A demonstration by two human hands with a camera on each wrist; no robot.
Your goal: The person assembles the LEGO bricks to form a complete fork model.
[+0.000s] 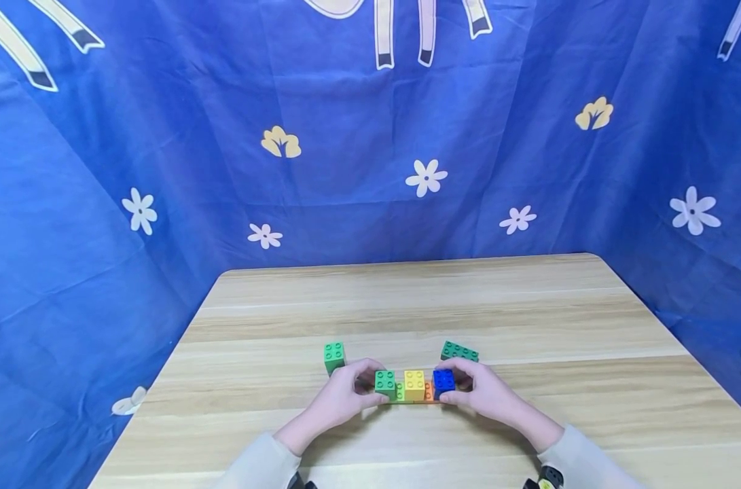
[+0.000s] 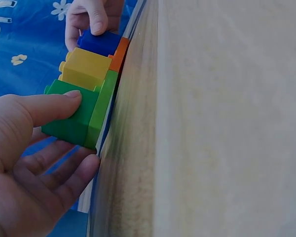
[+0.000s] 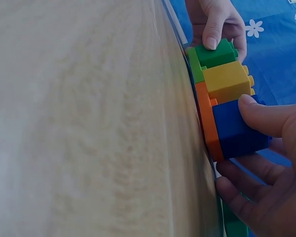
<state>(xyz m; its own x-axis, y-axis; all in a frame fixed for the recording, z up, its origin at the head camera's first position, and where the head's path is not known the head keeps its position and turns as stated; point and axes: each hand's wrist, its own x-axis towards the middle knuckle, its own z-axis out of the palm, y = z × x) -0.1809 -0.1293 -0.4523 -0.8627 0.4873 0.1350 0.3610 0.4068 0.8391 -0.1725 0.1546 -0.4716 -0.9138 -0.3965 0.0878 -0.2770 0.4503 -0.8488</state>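
Note:
A row of toy building bricks lies before me: a green block (image 1: 385, 383) on the left, a yellow block (image 1: 414, 385) in the middle and a blue block (image 1: 443, 383) on the right. They sit on two flat bricks, one light green (image 2: 102, 106) and one orange (image 3: 208, 121). My left hand (image 1: 352, 390) pinches the green block between thumb and fingers. On the other end, my right hand (image 1: 477, 390) pinches the blue block. The yellow block spans the place where the flat bricks meet.
Another green block (image 1: 334, 356) stands just behind my left hand. Behind the right hand lies a dark green flat brick (image 1: 460, 350), partly covered by it. The wooden table (image 1: 407, 305) reaches back to a blue patterned cloth (image 1: 358, 149).

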